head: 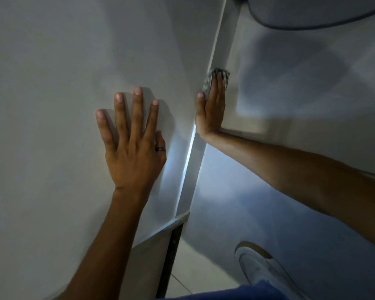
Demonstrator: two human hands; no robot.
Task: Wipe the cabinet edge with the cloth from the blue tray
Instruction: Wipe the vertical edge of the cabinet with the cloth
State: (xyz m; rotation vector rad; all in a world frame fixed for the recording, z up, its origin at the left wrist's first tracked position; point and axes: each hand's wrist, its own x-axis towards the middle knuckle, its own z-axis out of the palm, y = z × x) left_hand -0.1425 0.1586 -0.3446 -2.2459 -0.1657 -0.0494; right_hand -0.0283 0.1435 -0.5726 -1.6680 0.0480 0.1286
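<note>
A white cabinet front (pixel 52 83) fills the left of the view, and its narrow vertical edge (pixel 222 46) runs from the top down through the middle. My left hand (pixel 132 139) lies flat on the cabinet front with fingers spread; a dark ring is on one finger. My right hand (pixel 212 107) presses a grey striped cloth (pixel 210 80) flat against the cabinet edge. Only the cloth's upper part shows above my fingertips; the rest is under my palm. The blue tray is not in view.
A white wall or panel (pixel 312 94) stands right of the edge. A dark-rimmed round object (pixel 312 14) shows at the top right. Below are light floor tiles (pixel 195 267), my white shoe (pixel 262 267) and a dark gap (pixel 171 252) under the cabinet.
</note>
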